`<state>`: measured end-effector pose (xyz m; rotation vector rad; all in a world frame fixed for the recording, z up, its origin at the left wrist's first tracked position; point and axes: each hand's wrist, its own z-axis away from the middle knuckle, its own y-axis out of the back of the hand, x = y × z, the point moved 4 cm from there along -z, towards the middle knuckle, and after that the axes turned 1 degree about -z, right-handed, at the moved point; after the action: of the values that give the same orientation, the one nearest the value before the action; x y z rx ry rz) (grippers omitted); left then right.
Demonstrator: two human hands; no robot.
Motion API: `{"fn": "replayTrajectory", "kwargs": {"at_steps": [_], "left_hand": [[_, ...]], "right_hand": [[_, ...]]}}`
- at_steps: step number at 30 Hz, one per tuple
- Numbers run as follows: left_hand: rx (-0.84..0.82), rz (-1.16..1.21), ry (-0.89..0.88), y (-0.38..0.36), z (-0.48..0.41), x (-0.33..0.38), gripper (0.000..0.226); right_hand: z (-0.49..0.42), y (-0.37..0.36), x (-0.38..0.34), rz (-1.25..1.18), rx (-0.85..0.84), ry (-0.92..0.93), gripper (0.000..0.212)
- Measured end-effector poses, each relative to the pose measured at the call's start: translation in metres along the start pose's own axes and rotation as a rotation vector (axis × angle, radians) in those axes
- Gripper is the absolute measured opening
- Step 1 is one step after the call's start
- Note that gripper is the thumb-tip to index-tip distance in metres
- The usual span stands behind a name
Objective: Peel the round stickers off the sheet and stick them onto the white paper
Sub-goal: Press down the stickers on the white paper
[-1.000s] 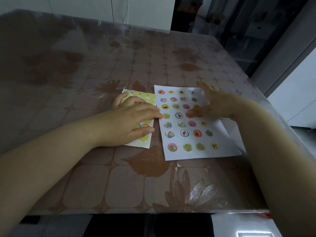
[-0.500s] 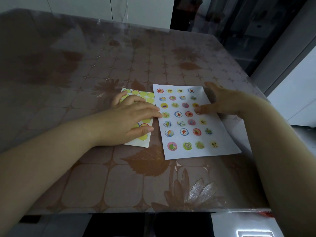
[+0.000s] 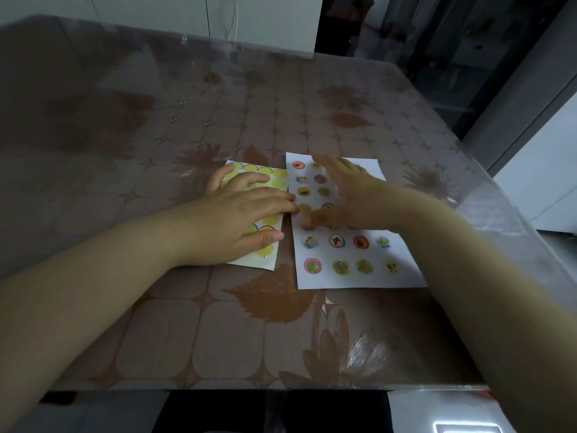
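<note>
A yellow-green sticker sheet (image 3: 271, 182) lies on the table, mostly showing pale empty circles. My left hand (image 3: 240, 220) rests flat on it with fingers spread, covering its middle. To its right lies the white paper (image 3: 402, 260), dotted with several rows of round picture stickers (image 3: 337, 241). My right hand (image 3: 346, 195) hovers blurred over the paper's upper half, fingers apart, thumb near the paper's left side, hiding several stickers. I see nothing held in it.
The table (image 3: 187, 332) has a brown leaf-and-flower cover under clear plastic. Its near edge runs along the bottom and its right edge slants past the paper. White cabinets (image 3: 156, 10) stand behind; a dark glass door (image 3: 437, 42) is at the back right.
My right hand has swept left across the white paper, from its right side to over its upper left part. My left hand has stayed on the sticker sheet.
</note>
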<state>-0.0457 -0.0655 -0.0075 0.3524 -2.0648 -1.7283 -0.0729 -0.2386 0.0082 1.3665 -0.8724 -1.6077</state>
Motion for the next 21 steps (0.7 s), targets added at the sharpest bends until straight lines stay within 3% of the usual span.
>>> {"fn": "replayTrajectory", "kwargs": {"at_steps": [8,21], "left_hand": [[-0.002,0.002,-0.002,-0.0025,-0.0007,-0.0009,0.061],[-0.008,0.005,0.001,-0.0003,-0.0003,-0.0007,0.061]], "right_hand": [[-0.0077,-0.0037,0.0014,0.057,0.026,-0.011,0.114],[-0.0038,0.0018,0.0064,0.087,0.036,-0.092,0.109]]}}
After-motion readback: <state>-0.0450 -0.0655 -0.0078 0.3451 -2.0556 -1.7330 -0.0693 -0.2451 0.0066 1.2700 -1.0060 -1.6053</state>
